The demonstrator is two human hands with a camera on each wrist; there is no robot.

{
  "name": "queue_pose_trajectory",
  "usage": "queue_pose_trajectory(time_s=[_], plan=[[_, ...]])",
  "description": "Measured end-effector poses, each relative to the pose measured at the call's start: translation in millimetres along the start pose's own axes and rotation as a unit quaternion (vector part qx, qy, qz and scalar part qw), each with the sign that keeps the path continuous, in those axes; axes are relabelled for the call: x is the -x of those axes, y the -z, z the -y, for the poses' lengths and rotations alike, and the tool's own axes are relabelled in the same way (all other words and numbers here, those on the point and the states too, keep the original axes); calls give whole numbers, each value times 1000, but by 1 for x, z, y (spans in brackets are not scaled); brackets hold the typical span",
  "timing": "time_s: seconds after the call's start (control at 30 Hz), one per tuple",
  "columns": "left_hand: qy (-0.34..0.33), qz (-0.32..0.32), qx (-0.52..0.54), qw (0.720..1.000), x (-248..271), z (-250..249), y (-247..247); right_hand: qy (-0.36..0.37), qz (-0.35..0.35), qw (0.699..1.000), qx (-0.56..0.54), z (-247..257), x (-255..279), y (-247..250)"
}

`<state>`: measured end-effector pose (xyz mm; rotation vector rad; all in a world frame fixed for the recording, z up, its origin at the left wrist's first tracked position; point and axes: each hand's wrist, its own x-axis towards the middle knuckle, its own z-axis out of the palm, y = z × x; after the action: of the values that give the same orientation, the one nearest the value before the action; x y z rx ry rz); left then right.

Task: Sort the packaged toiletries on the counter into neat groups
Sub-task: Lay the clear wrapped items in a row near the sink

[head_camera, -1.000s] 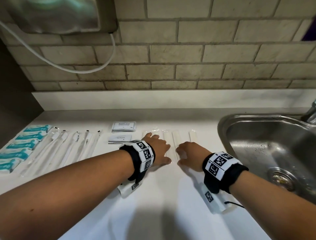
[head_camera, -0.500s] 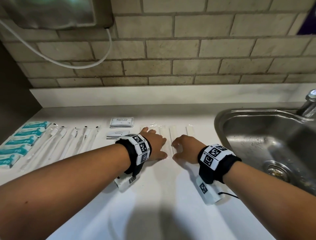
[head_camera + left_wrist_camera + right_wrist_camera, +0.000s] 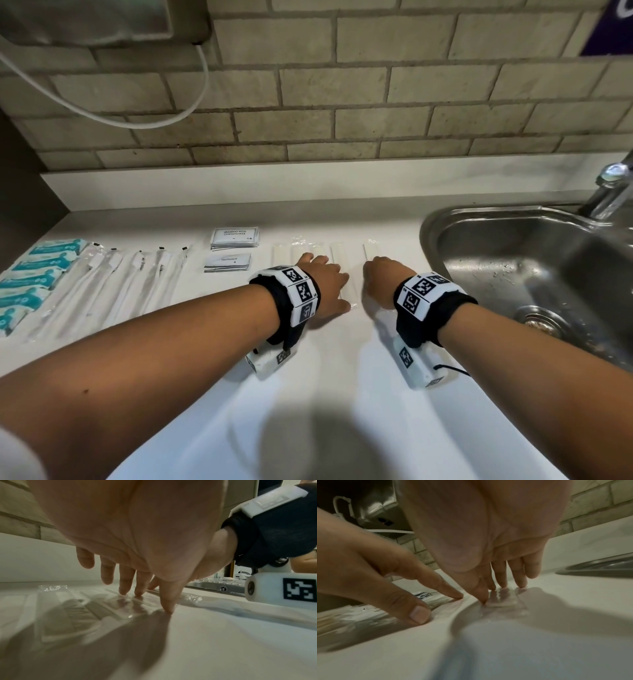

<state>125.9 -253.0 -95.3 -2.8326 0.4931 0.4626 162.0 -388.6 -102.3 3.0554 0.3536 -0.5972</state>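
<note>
In the head view, the clear-wrapped white sticks [image 3: 337, 255] lie side by side in a row on the white counter [image 3: 342, 394], between the sachets and the steel sink [image 3: 534, 270]. Their wrappers are transparent with crinkled ends. The left hand [image 3: 323, 286] rests palm-down on the left part of the row; the right hand [image 3: 382, 281] rests on the right part, just beside the left one. To the left lie a shampoo sachet stack [image 3: 235, 237], a toothpaste sachet stack [image 3: 227, 262], a row of wrapped toothbrushes [image 3: 113, 284] and, at the far left, teal-and-white packets [image 3: 30, 277]. Only the sink's drain shows inside it.

In the left wrist view, the left hand [image 3: 137, 534] has its fingers [image 3: 126, 582] spread and nearly straight, their tips pressing on the clear-wrapped white sticks [image 3: 96, 605]; the thumb tip touches the counter [image 3: 223, 642] at the wrappers' near edge.

In the right wrist view, the right hand [image 3: 496, 527] likewise has straight fingers [image 3: 517, 572], tips down on a glossy wrapper of the clear-wrapped white sticks [image 3: 503, 600]. The left hand [image 3: 368, 561] touches down just beside it.
</note>
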Motion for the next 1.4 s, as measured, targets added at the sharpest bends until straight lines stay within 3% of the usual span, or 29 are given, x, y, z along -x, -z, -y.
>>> queue_pose_trajectory(time_s=[0.33, 0.93, 1.4], plan=[[9, 13, 8, 1000, 3, -2, 2, 48, -13, 998, 25, 3, -4, -8], [30, 13, 24, 999, 4, -6, 3, 65, -75, 995, 30, 2, -18, -18], [24, 7, 25, 999, 5, -6, 0, 49, -21, 998, 31, 6, -14, -12]])
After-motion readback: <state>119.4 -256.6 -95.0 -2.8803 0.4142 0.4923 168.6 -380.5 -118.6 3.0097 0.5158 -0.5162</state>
